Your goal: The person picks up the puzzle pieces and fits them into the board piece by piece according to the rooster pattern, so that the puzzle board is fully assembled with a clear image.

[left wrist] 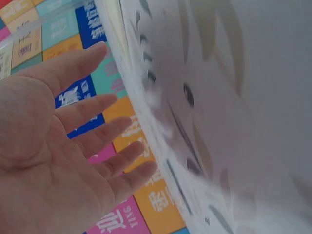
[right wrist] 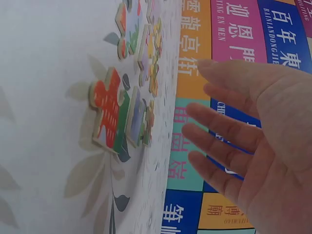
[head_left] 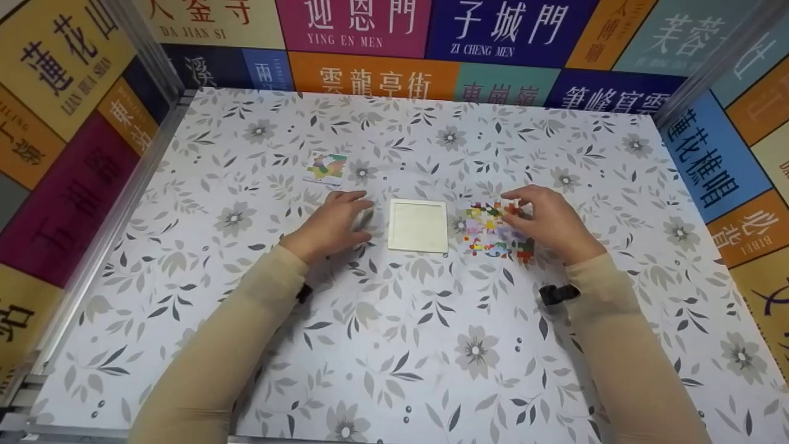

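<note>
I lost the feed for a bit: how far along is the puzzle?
Barely started. The tray holds no pieces. The loose pieces lie in a heap to its right, and the picture card is set out behind. The right hand hovers open over the heap; the left hand is open beside the tray. All placing remains.

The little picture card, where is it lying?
In the head view the picture card lies on the floral table, far left, beyond the left hand and up-left of the empty tray.
</note>
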A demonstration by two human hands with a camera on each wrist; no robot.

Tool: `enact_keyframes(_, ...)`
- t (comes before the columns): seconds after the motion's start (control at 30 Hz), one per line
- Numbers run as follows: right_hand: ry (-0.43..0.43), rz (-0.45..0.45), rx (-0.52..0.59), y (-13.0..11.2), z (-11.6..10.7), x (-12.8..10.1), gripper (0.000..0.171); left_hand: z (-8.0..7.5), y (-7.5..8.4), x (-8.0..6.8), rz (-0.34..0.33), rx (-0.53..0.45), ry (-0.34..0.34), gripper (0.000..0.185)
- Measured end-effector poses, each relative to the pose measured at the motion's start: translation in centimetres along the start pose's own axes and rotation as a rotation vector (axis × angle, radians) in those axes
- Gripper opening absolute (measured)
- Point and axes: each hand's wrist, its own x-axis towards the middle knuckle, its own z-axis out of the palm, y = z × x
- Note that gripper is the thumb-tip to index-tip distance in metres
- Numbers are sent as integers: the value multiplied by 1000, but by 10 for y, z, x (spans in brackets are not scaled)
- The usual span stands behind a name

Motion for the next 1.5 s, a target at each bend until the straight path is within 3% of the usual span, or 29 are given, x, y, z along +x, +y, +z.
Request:
enact_keyframes(0.2,-43,-85,33,-5,8,-2,35,7,7,8,39,5,-99,66)
enact_keyframes(0.5,-180,-176,105,-14,17,-4,27,10,11,20,89,17,-88,57)
enact_keyframes(0.83,-163,-316,73,-19,28,-3,26,13,15,26,115,37,-51,52)
enact_keyframes(1.07,-171,-295,87,-21,31,-3,26,17,15,28,124,62,-38,51)
enact_keyframes(1.5,-175,-302,5,-25,32,-1,25,12,18,31,103,81,-54,60)
